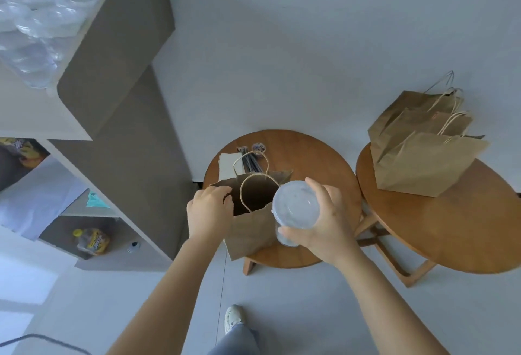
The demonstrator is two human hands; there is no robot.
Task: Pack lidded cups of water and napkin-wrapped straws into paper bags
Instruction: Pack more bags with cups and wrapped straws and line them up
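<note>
right hand (327, 219) grips a lidded clear cup (294, 208) just above the open brown paper bag (251, 230) on the round wooden table (318, 157) — left hand (210, 211) curled over the bag's rim.

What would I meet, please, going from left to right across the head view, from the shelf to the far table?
bottle → left hand → open paper bag → lidded cup → pile of paper bags
</note>
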